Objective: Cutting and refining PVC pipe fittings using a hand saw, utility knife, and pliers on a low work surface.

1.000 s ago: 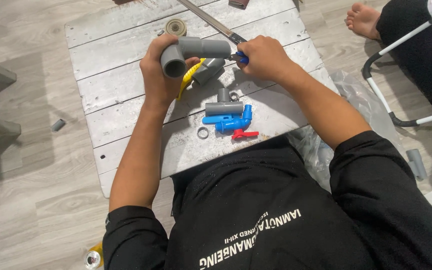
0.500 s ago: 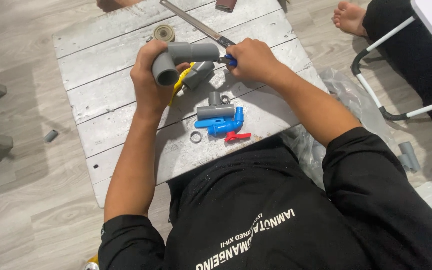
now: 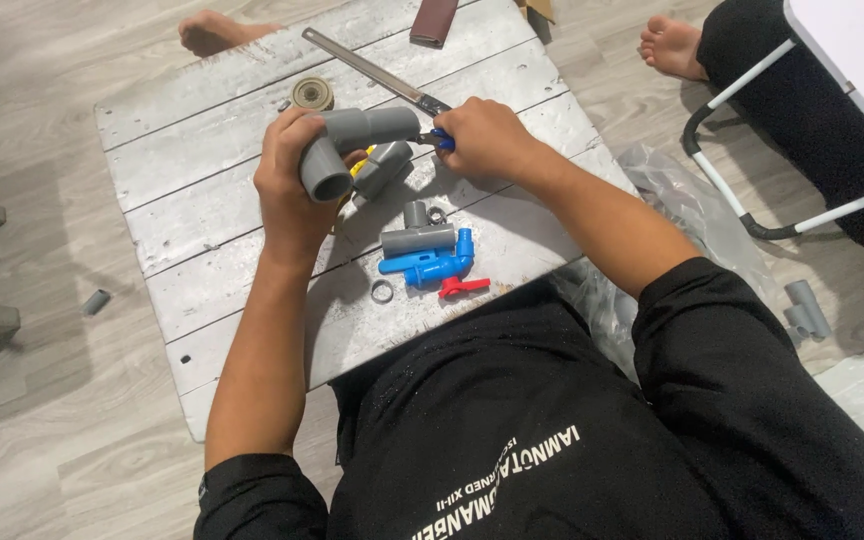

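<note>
Fingers of left hand [image 3: 287, 190] around grey elbow pipe [image 3: 352, 140], right hand [image 3: 482, 140] seemingly gripping blue-handled saw [image 3: 382, 72].

Matt grey plastic over worn, painted wood

The grey elbow pipe [image 3: 350, 142] in the left hand [image 3: 287, 190] looks like smooth, matt plastic, as does the grey tee fitting [image 3: 417, 236]; the blue tap [image 3: 439, 264] is glossier plastic with a red handle. The board [image 3: 202, 200] is rough planked wood under scuffed whitish paint (chipped along the edges). The saw blade [image 3: 357, 60] held by the right hand [image 3: 482, 140] is dull bare metal. The floor [image 3: 42, 440] shows smooth pale wood grain.
</note>
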